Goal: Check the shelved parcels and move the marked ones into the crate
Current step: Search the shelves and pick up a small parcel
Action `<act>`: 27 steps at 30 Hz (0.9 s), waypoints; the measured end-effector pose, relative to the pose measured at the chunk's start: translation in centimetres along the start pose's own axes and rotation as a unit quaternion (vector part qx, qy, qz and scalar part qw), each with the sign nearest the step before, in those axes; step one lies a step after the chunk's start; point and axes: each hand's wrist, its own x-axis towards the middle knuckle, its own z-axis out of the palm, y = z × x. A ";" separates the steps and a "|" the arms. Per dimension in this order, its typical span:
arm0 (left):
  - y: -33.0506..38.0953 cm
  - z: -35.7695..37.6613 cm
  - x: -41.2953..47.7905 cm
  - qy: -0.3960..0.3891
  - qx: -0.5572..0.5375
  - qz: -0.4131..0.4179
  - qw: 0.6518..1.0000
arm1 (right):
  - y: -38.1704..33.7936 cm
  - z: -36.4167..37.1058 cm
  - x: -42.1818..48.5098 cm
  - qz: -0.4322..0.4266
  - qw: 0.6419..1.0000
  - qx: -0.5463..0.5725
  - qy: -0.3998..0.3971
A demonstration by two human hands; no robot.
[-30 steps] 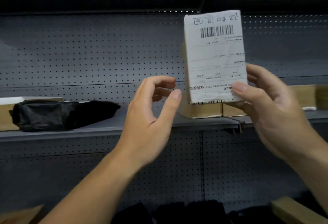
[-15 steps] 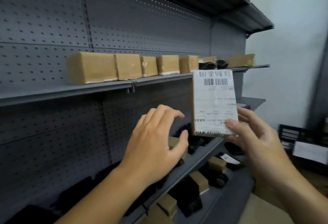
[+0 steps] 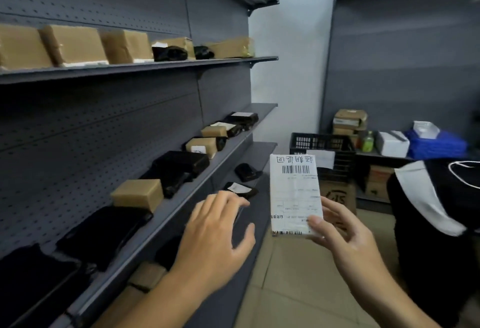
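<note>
Right now your right grip (image 3: 345, 239) pinches the white-labelled parcel (image 3: 294, 192) by its lower end, thumb on the label face and fingers behind. It holds the parcel upright just right of centre, with the barcode (image 3: 295, 169) and handwritten marks (image 3: 294, 159) at the top. Your left grip (image 3: 215, 236) hangs open at the parcel's 8 o'clock, fingers loosely spread and holding nothing, in front of the grey shelf (image 3: 192, 190) lined with brown and black parcels (image 3: 137, 193). The black crate (image 3: 322, 143) sits beyond at the parcel's 12 o'clock, well apart from it.
</note>
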 end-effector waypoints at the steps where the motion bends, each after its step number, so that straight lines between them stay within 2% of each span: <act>1: 0.7 1.6 0.9 -0.011 -0.008 0.007 1.000 | 0.6 -1.3 0.5 0.012 1.000 -0.003 0.012; 12: 8.4 16.4 9.8 -0.070 -0.052 0.026 0.996 | 7.3 -15.4 7.4 0.094 0.991 -0.031 0.088; 20: 10.5 24.0 15.6 -0.100 -0.055 0.041 0.993 | 10.2 -19.9 12.8 0.113 0.988 -0.020 0.104; 27: 9.4 31.0 22.3 -0.102 -0.073 0.047 0.991 | 13.2 -21.4 20.6 0.131 0.983 -0.046 0.120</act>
